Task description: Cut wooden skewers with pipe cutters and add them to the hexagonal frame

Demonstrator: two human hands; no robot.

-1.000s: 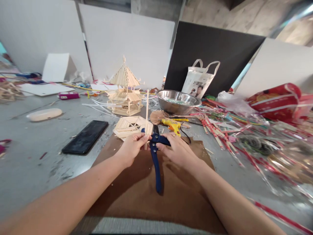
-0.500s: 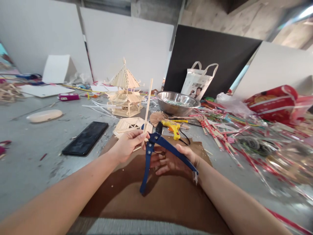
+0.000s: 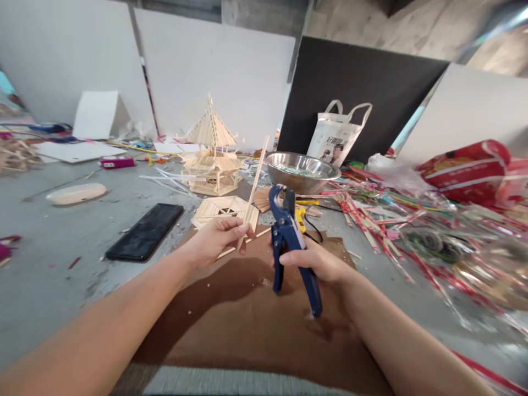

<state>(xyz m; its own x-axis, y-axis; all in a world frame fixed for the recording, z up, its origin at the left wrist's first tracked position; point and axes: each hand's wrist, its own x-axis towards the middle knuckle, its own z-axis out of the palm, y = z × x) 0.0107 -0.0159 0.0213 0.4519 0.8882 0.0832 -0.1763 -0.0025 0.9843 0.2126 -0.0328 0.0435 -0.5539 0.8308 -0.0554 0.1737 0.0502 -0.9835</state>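
Observation:
My left hand [image 3: 218, 239] pinches a thin wooden stick [image 3: 254, 184] that leans up and to the right. My right hand [image 3: 319, 261] grips the blue handles of a pair of cutting pliers [image 3: 289, 236], held upright with the jaws at the top, just right of the stick and apart from it. Both hands hover over a brown mat [image 3: 247, 319]. Behind the left hand lies a flat hexagonal stick panel [image 3: 218, 209]. A short cut stick [image 3: 243, 242] rests on the mat's far edge.
A stick pagoda model [image 3: 211, 151] stands behind, with a steel bowl [image 3: 301, 170] to its right. A black phone [image 3: 144, 231] lies at left. A yellow glue gun [image 3: 300, 214] sits behind the pliers. Red-wrapped chopsticks and plastic litter [image 3: 396, 220] cover the right.
The right hand has shifted its grip and raised the pliers upright, away from the stick. The left hand has tilted the stick rightward. A cut piece now lies on the mat.

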